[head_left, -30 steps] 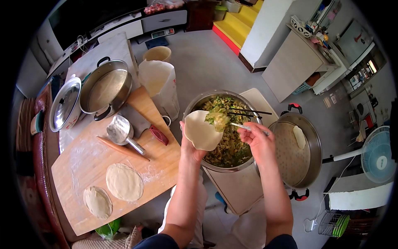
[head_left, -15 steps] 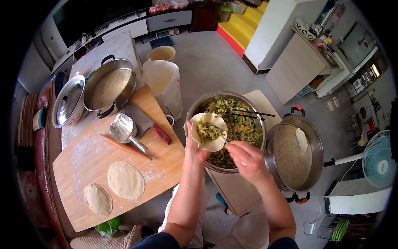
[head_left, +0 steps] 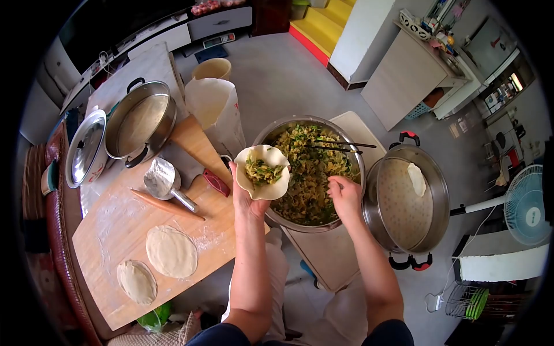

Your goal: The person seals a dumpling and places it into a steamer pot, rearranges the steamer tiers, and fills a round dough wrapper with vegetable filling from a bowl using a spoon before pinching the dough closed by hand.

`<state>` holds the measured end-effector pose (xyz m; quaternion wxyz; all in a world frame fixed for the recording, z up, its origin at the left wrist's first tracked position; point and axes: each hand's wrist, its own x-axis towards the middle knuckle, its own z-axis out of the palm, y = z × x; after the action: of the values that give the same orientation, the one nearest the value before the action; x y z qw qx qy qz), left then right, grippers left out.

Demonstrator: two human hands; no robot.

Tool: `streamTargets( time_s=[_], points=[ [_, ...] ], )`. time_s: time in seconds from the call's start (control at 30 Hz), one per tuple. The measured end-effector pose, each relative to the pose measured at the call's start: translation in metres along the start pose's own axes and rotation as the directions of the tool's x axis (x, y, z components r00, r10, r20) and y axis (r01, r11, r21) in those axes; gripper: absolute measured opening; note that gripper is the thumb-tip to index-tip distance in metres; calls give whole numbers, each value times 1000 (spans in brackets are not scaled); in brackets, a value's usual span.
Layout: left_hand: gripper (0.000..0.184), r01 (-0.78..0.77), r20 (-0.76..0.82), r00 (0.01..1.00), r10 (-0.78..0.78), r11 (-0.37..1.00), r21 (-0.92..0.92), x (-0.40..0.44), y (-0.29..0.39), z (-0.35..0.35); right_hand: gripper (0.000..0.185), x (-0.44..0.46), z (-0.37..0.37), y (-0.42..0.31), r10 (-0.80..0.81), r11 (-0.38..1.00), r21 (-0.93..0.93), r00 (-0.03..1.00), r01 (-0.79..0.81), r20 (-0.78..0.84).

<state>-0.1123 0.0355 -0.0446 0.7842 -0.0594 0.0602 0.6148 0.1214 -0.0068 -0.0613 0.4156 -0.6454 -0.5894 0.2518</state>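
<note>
My left hand cups a round dough wrapper from below, its edge curled up like a shallow bowl. A heap of chopped green and yellow filling lies in the wrapper. Over the right side of a large steel bowl of filling, my right hand is closed in a pinch around a spoon, now mostly hidden by the fingers and filling. Two dark chopsticks lie across the far part of the bowl. The wrapper overlaps the bowl's left side.
On the wooden board at left are a flat dough round, a folded dumpling, a rolling pin, a metal scoop and a red-handled cleaver. At right, a steel pot holds one white dumpling.
My right hand has drawn away from the wrapper to over the filling in the bowl. My left hand with the wrapper has shifted left, and the view has turned slightly.
</note>
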Motion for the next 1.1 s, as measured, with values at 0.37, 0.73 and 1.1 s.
streamTargets(
  time_s=[0.37,0.73,1.1],
  points=[
    [67,-35,-12,999,35,999,-5,-1,5,-1,24,-9,16,1,415,576,649,862,-496,291],
    [68,-113,-77,991,113,994,2,2,10,-10,24,-5,-8,3,305,389,829,906,-401,295],
    [67,-81,-92,992,89,993,88,5,1,-9,24,12,-43,-15,310,403,843,920,-356,240]
  ],
)
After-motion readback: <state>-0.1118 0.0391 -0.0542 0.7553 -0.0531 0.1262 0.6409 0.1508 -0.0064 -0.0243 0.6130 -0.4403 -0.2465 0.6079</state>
